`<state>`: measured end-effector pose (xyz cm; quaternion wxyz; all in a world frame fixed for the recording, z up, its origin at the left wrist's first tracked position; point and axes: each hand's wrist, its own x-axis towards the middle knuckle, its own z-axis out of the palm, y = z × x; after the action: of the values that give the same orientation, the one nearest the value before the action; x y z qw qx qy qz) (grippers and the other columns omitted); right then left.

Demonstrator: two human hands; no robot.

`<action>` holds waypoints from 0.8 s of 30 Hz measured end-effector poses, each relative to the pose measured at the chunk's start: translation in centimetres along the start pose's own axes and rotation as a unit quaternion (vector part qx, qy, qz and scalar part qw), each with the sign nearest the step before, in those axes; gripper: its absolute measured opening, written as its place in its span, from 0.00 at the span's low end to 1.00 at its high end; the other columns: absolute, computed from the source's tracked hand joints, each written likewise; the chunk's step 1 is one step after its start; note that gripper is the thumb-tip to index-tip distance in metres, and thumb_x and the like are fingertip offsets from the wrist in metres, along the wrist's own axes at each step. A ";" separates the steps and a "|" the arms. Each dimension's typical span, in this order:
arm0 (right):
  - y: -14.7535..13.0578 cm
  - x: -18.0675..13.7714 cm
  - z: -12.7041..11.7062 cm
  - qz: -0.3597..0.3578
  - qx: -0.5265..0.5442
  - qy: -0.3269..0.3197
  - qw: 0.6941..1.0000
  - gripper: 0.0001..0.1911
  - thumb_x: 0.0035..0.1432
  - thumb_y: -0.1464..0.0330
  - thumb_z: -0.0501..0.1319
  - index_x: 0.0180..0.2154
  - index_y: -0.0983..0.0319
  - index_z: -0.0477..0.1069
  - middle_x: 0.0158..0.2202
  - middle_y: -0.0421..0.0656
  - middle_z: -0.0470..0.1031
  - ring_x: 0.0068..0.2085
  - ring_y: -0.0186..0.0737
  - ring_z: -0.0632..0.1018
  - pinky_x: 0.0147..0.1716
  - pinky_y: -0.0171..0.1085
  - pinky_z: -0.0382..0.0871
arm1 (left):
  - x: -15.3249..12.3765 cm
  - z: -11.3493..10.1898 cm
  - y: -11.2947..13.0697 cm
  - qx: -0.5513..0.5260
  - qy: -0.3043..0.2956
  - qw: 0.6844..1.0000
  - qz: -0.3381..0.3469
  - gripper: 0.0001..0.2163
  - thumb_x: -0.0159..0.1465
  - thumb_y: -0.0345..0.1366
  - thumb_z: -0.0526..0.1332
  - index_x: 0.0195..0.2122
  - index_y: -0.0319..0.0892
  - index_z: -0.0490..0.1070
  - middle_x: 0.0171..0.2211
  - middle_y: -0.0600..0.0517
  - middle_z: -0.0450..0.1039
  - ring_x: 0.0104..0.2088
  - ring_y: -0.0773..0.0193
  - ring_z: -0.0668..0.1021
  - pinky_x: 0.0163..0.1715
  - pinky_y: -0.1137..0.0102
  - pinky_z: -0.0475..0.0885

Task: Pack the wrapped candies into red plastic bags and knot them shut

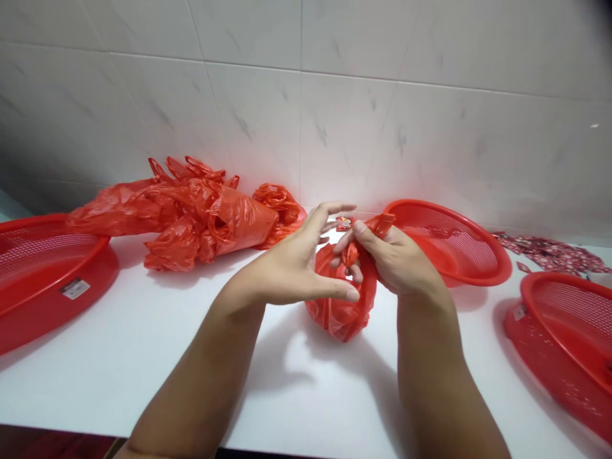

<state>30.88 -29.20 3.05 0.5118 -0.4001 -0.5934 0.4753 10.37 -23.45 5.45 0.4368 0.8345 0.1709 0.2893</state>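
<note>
A red plastic bag (pixel 342 319) hangs between my hands over the white table, its lower part bulging and its top gathered. My right hand (pixel 389 255) pinches the twisted neck and handles of the bag between thumb and fingers. On the near left side of the bag, my left hand (pixel 299 261) has its thumb and fingers spread wide, gripping nothing. What fills the bag cannot be made out. Behind the fingers lies a small red printed packet (pixel 345 223), partly covered by my hands.
Crumpled red plastic bags (pixel 210 217) are heaped at the back left against the tiled wall (pixel 349 127). Red baskets stand at left (pixel 57 312), back right (pixel 497 264) and right (pixel 540 357). Many small red packets (pixel 549 254) are spread beyond the right basket on the white table (pixel 167 344).
</note>
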 end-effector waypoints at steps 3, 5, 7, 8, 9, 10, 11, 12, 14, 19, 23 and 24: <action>-0.2 -0.3 -0.7 -0.016 -0.034 -0.052 0.998 0.18 0.65 0.51 0.70 0.36 0.60 0.84 0.29 0.42 0.82 0.24 0.33 0.77 0.27 0.34 0.75 | 1.0 0.5 -1.3 -0.076 -0.077 0.994 -0.033 0.42 0.57 0.30 0.74 0.72 0.54 0.60 0.54 0.44 0.80 0.48 0.52 0.85 0.45 0.61 0.82; -0.5 -0.6 -1.1 -0.006 -0.070 -0.072 0.995 0.12 0.63 0.57 0.72 0.39 0.59 0.86 0.30 0.43 0.83 0.28 0.36 0.80 0.32 0.37 0.78 | 1.5 0.5 -1.8 -0.083 -0.110 0.990 -0.043 0.36 0.61 0.28 0.70 0.70 0.50 0.64 0.46 0.46 0.83 0.44 0.54 0.86 0.41 0.63 0.82; -0.8 -0.8 -1.4 0.008 -0.104 -0.069 0.992 0.09 0.62 0.61 0.73 0.42 0.58 0.87 0.33 0.43 0.85 0.32 0.40 0.83 0.36 0.40 0.81 | 1.7 0.1 -1.9 -0.074 -0.119 0.989 -0.049 0.30 0.63 0.29 0.69 0.66 0.47 0.70 0.42 0.47 0.84 0.45 0.54 0.86 0.42 0.64 0.82; -0.8 -0.8 -1.4 0.007 -0.122 -0.060 0.991 0.08 0.62 0.63 0.72 0.42 0.57 0.87 0.33 0.43 0.85 0.34 0.41 0.84 0.37 0.41 0.81 | 1.7 -0.1 -1.9 -0.073 -0.118 0.989 -0.052 0.28 0.63 0.29 0.69 0.65 0.46 0.72 0.41 0.47 0.85 0.45 0.53 0.86 0.43 0.63 0.82; -0.8 -0.8 -1.4 0.004 -0.143 -0.049 0.989 0.07 0.61 0.65 0.71 0.42 0.56 0.87 0.34 0.43 0.86 0.35 0.43 0.85 0.39 0.42 0.82 | 1.7 -0.3 -1.9 -0.075 -0.114 0.989 -0.057 0.27 0.63 0.30 0.69 0.64 0.46 0.73 0.42 0.46 0.85 0.45 0.53 0.86 0.44 0.62 0.82; -0.7 -0.8 -1.3 -0.004 -0.166 -0.034 0.986 0.08 0.61 0.67 0.70 0.41 0.55 0.88 0.35 0.43 0.86 0.37 0.44 0.85 0.40 0.43 0.82 | 1.6 -0.5 -1.9 -0.080 -0.106 0.989 -0.061 0.27 0.63 0.30 0.70 0.64 0.46 0.73 0.44 0.45 0.85 0.46 0.53 0.86 0.45 0.61 0.82; -0.6 -0.8 -1.2 -0.012 -0.188 -0.020 0.982 0.09 0.60 0.69 0.69 0.41 0.54 0.88 0.36 0.42 0.86 0.39 0.45 0.85 0.42 0.44 0.82 | 1.6 -0.7 -1.9 -0.084 -0.097 0.990 -0.065 0.28 0.63 0.29 0.70 0.65 0.46 0.74 0.47 0.43 0.84 0.47 0.53 0.86 0.46 0.60 0.83; -0.6 -0.8 -1.0 -0.022 -0.208 -0.005 0.978 0.11 0.60 0.71 0.69 0.41 0.53 0.88 0.37 0.42 0.87 0.41 0.46 0.86 0.44 0.45 0.82 | 1.5 -0.8 -2.0 -0.089 -0.085 0.990 -0.067 0.28 0.62 0.29 0.71 0.65 0.47 0.74 0.51 0.42 0.82 0.48 0.52 0.86 0.47 0.59 0.83; -0.5 -0.9 -0.8 -0.043 -0.231 0.016 0.972 0.14 0.59 0.73 0.67 0.42 0.51 0.88 0.40 0.41 0.87 0.45 0.49 0.86 0.47 0.47 0.81 | 1.5 -0.9 -2.1 -0.108 -0.062 0.990 -0.069 0.30 0.61 0.29 0.73 0.65 0.48 0.75 0.58 0.40 0.79 0.50 0.51 0.85 0.48 0.57 0.83; -1.2 -1.4 -0.6 -0.092 -0.243 0.017 0.966 0.08 0.65 0.64 0.69 0.44 0.52 0.87 0.42 0.42 0.87 0.46 0.49 0.85 0.46 0.46 0.81 | 1.5 -1.2 -2.3 -0.165 -0.016 0.983 -0.082 0.20 0.69 0.45 0.69 0.59 0.43 0.79 0.55 0.39 0.81 0.52 0.50 0.84 0.53 0.55 0.81; -1.4 -1.6 -0.7 -0.124 -0.240 -0.020 0.963 0.15 0.73 0.55 0.63 0.44 0.54 0.86 0.45 0.44 0.86 0.49 0.48 0.84 0.50 0.46 0.78 | 1.6 -1.4 -2.3 -0.107 -0.004 0.990 -0.095 0.17 0.73 0.48 0.63 0.54 0.44 0.83 0.50 0.43 0.84 0.51 0.53 0.84 0.54 0.58 0.79; -1.4 -1.5 -0.8 -0.130 -0.241 -0.023 0.962 0.18 0.74 0.54 0.60 0.43 0.54 0.86 0.45 0.44 0.85 0.49 0.47 0.84 0.51 0.45 0.78 | 1.6 -1.4 -2.2 -0.091 -0.013 0.992 -0.092 0.16 0.72 0.47 0.64 0.54 0.45 0.83 0.49 0.44 0.84 0.50 0.53 0.84 0.53 0.59 0.79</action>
<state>31.87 -30.85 4.05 0.4439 -0.4199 -0.7487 0.2570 10.66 -20.48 4.85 0.5379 0.7757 0.2142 0.2513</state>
